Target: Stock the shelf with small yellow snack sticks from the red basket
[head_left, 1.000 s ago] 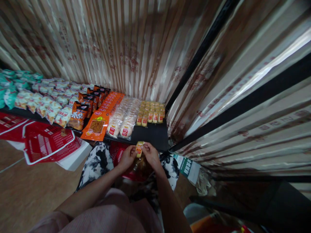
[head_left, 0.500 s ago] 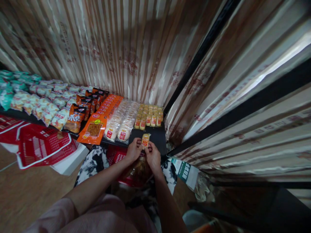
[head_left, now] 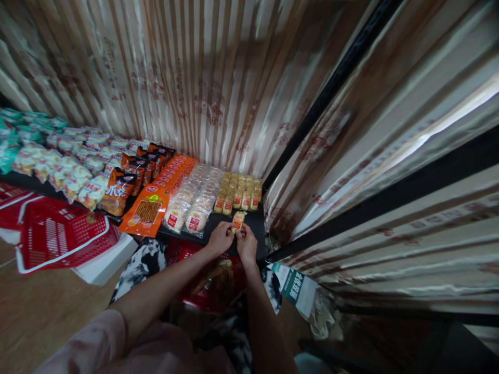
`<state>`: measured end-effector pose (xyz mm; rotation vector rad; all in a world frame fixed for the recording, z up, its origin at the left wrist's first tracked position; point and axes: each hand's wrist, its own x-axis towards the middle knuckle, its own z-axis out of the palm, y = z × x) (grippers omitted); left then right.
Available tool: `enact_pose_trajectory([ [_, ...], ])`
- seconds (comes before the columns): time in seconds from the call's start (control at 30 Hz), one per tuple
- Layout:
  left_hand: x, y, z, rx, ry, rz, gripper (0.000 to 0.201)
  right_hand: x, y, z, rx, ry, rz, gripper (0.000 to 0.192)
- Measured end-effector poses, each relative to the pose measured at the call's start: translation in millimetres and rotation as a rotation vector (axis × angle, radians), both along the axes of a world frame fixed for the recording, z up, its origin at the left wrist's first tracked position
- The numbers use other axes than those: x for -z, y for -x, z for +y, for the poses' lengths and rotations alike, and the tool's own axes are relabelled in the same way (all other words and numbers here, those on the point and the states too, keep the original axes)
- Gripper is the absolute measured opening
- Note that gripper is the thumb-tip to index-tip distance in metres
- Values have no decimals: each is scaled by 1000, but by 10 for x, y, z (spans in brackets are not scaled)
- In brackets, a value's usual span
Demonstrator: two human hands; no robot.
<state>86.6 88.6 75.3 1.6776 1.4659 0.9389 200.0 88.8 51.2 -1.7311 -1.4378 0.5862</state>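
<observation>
A small yellow snack packet (head_left: pixel 238 219) with an orange-red label is held just above the front of the black shelf (head_left: pixel 252 223). My left hand (head_left: pixel 221 238) pinches its lower left side, and my right hand (head_left: pixel 246 243) grips its lower right corner. The fingertips of both hands nearly meet. Behind it, similar yellow packets (head_left: pixel 245 197) stand in rows. Left of these are rows of clear-wrapped round pastries (head_left: pixel 196 220) with red labels.
Orange snack bags (head_left: pixel 145 213), black-orange bags (head_left: pixel 117 193), white bags (head_left: pixel 91 193) and green bags (head_left: pixel 8 156) line the shelf leftward. Red baskets (head_left: pixel 64 234) sit below; another red basket (head_left: pixel 187 304) is between my knees. Corrugated sheeting (head_left: pixel 218 78) and black posts (head_left: pixel 312 119) stand behind.
The packet has moved slightly forward and right toward the rows and is now tilted. Both hands moved with it. The view has shifted a little.
</observation>
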Motion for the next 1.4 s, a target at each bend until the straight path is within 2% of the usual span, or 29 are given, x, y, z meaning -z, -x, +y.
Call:
enact_pose_trajectory([
  [0.17, 26, -68, 102, 54, 0, 3, 34, 44, -86, 156, 23, -3, -23, 38],
  [0.4, 10, -68, 164, 74, -157, 322, 46, 16, -96, 353, 71, -37, -63, 39],
  [0.57, 54, -60, 199, 107, -163, 442, 55, -20, -82, 472, 76, -54, -78, 39],
  [0.97, 238, -24, 202, 111, -218, 447, 57, 55, -42, 692, 70, -28, -226, 37],
  [1.2, 273, -21, 201, 100, -225, 443, 55, 52, -20, 705, 58, -13, -133, 38],
  [1.4, 316, -4, 185, 94, -256, 446, 55, 34, 39, 636, 89, -106, -150, 38],
])
